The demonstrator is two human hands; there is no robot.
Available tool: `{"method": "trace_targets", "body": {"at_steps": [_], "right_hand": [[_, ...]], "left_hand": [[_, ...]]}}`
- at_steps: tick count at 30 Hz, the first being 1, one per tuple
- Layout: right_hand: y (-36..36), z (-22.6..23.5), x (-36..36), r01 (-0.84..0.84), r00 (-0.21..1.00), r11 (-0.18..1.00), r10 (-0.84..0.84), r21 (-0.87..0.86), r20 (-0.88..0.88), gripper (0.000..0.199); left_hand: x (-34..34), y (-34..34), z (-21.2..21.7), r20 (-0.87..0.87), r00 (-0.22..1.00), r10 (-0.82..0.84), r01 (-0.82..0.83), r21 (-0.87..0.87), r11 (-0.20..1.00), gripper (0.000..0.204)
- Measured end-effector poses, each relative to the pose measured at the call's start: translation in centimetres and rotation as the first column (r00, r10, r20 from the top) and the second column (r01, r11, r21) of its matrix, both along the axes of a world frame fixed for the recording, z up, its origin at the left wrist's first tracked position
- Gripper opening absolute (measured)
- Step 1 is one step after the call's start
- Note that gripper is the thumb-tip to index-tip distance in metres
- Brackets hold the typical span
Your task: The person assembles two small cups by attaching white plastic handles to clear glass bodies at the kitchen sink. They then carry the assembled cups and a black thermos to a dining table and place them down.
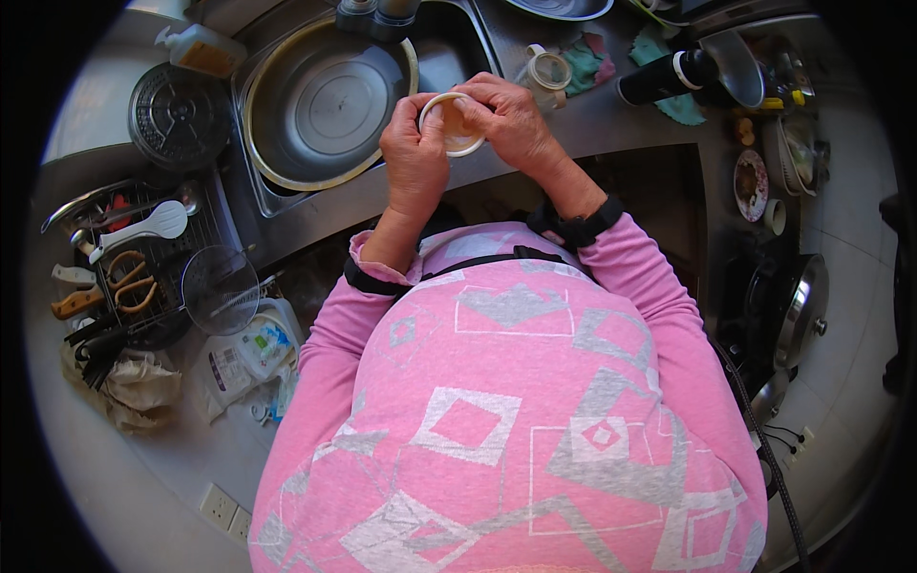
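Left hand (417, 148): pinching the white-rimmed cup (463, 153) on its left side, thumb hooked over the rim to the inside, fingers wrapped outside.
Right hand (511, 115): same pinch from the right, thumb also inside.
Cup position: between both hands, above the sink's near edge, mouth facing up toward the camera. Interior looks tan; can't tell contents from bare wall.
Cup feel: probably light and fairly stiff. Material unclear; if ceramic, chippable. Likely slick when wet; can't tell if it is.
Cup hold: opposite sides just under the rim look best, thumbs in, fingers backing the wall.
Basin (330, 105): wide, metallic, in the sink (458, 48), left of the cup.
Bench (621, 129): steel. Glass jar (546, 72) near right hand, cloths (585, 62) beyond, black bottle (664, 78) farther right.
Rack side: white spoon (158, 224) and scissors (134, 282), well left of the hands.
Print: none visible on the cup. Pale packet (244, 358), lower left, carries dark and blue-green label panels; text too small to read.
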State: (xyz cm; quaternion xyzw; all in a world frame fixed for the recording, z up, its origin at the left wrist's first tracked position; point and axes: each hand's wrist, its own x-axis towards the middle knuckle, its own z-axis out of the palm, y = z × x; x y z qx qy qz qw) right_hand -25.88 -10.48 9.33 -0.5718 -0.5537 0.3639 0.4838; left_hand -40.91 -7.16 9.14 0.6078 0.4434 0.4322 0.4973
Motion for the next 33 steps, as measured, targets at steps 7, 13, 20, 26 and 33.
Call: {"method": "trace_targets", "body": {"at_steps": [7, 13, 20, 26, 33], "right_hand": [[0.1, 1.1, -0.3, 0.008, 0.929, 0.987, -0.067, -0.161, -0.364, 0.031], [0.2, 0.9, -0.8, 0.017, 0.963, 0.99, -0.055, -0.143, -0.263, 0.035], [0.3, 0.3, -0.2, 0.094, 0.991, 0.995, -0.095, -0.015, -0.098, 0.027], [0.0, 1.2, -0.4, 0.046, 0.997, 0.998, -0.048, -0.039, -0.064, 0.025], [-0.1, 0.9, -0.6, 0.042, 0.997, 0.998, -0.044, 0.05, 0.056, 0.022]], "left_hand": [[0.8, 0.2, -0.1, 0.046, 0.985, 0.167, -0.169, 0.048, 0.984, 0.017], [0.8, 0.7, -0.2, 0.221, 0.96, 0.171, -0.145, -0.133, 0.981, 0.024], [-0.2, 0.6, 1.7, 0.087, 0.995, -0.037, 0.055, -0.209, 0.976, 0.025], [-0.2, 0.2, 2.0, 0.059, 0.997, -0.047, 0.059, -0.219, 0.974, 0.018], [0.1, -0.8, 1.4, 0.08, 0.997, -0.021, 0.04, -0.25, 0.967, 0.015]]}}
